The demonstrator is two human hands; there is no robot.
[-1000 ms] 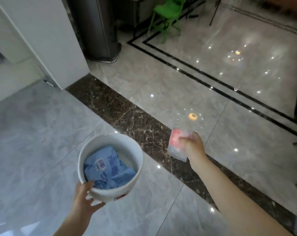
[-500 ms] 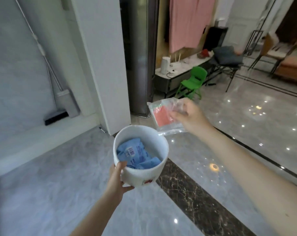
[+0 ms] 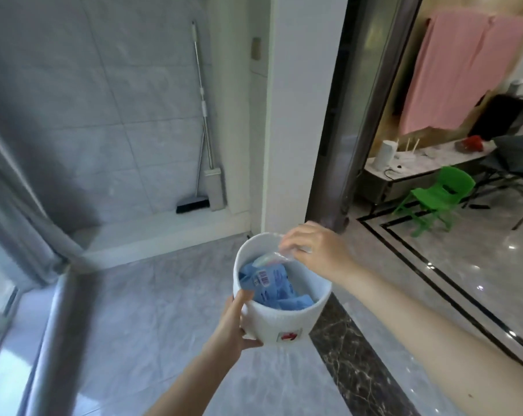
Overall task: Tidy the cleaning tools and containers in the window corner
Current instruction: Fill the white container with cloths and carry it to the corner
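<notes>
My left hand (image 3: 235, 321) grips the near wall of a white bucket (image 3: 293, 322) and holds it up in the middle of the view. A blue packet (image 3: 273, 283) with a barcode lies inside. Over the far rim, my right hand (image 3: 312, 250) pinches a clear plastic bag (image 3: 269, 259), which hangs down into the bucket's mouth above the blue packet. A mop (image 3: 210, 163) and a broom (image 3: 192, 202) lean against the tiled wall on a raised ledge behind.
A grey curtain (image 3: 23, 175) hangs at the left by a window. A white pillar (image 3: 296, 115) and a metal door frame (image 3: 371, 109) stand behind the bucket. Beyond the doorway are a green plastic chair (image 3: 434, 199), a low cabinet (image 3: 410, 172) and pink cloth (image 3: 461, 67).
My view swung up and left from the floor to the window corner. My right hand carried the clear bag over the bucket and lowered it inside. My left hand kept holding the bucket.
</notes>
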